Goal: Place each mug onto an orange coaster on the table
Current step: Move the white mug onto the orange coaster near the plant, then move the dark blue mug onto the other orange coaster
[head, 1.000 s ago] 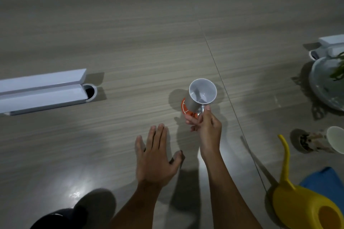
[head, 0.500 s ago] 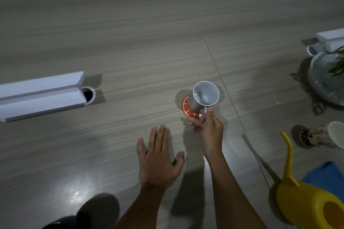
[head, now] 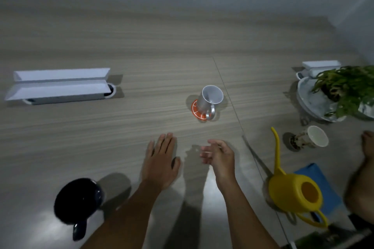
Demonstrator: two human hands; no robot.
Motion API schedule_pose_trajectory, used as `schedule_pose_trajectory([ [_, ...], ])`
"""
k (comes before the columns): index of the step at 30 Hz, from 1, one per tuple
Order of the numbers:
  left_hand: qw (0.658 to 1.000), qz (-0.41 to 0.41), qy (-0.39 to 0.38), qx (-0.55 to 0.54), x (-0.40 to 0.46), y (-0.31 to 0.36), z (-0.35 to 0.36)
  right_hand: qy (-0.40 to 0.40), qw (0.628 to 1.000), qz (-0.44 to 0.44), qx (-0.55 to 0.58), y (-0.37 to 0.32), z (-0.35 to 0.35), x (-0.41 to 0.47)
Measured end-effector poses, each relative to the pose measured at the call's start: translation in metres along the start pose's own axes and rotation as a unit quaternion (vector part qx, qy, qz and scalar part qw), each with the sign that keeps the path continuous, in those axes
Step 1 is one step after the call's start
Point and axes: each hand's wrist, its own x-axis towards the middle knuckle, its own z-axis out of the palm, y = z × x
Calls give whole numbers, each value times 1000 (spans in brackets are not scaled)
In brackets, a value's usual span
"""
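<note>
The grey mug (head: 210, 99) stands upright on the orange coaster (head: 197, 111) near the middle of the wood-grain counter (head: 101, 131), its handle turned toward the person and its open mouth showing a pale inside. Both forearms reach in from the bottom edge. The left hand (head: 159, 164) lies palm down, flat on or just over the counter — its fingers (head: 166, 142) straight, close together and pointing away, the thumb spread to the right, holding nothing. The right hand (head: 219, 156) hovers just beside it, a little blurred, turned with the thumb side up; its fingers (head: 208, 150) are loosely curled and parted, empty, well short of the mug. A dark mug (head: 78, 201) sits on the bare counter near the left forearm, handle toward the person. To the right a patterned mug (head: 309, 139) stands between a yellow watering can (head: 293, 189) and a potted plant (head: 348, 89) in a pale dish. A blue cloth (head: 321, 180) lies behind the can. A long white cable box (head: 58, 85) sits at far left — a second one (head: 319, 65) shows behind the plant.
</note>
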Motion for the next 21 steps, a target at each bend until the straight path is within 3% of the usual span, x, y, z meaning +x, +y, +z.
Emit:
schedule_pose_trajectory([
  [6,1000,10,-2,-5,-125,-26,2,-127,968,-60,-206,54,12,-88],
  [15,1000,3,-9,-28,-246,-83,-17,-191,831,-256,-454,126,56,-149],
  [18,993,-19,7,-119,-264,-104,-29,-240,768,-268,-529,143,66,-160],
  [21,959,-116,61,-253,-272,-108,-52,-234,718,-293,-586,154,65,-161],
])
